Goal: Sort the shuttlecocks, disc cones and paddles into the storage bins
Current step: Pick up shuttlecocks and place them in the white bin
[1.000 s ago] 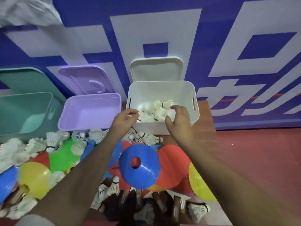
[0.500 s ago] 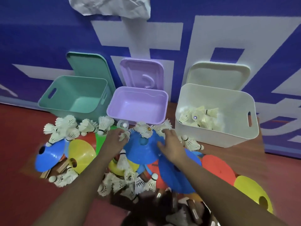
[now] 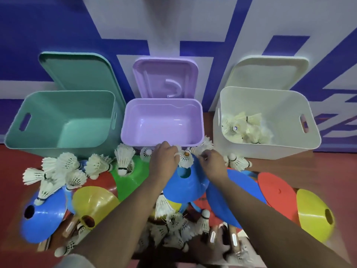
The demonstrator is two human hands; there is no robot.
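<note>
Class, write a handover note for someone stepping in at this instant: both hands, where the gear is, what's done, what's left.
Hands: left hand pinches a shuttlecock in front of the purple bin; right hand pinches a second shuttlecock beside it.
Done: some shuttlecocks lie in the white bin.
Left: loose shuttlecocks, disc cones and paddles piled before the bins; the purple bin and the green bin show nothing inside.

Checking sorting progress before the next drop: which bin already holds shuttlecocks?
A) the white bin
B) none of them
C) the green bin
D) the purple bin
A: the white bin on the right has shuttlecocks piled inside, while the green bin and the purple bin show bare floors.
</note>
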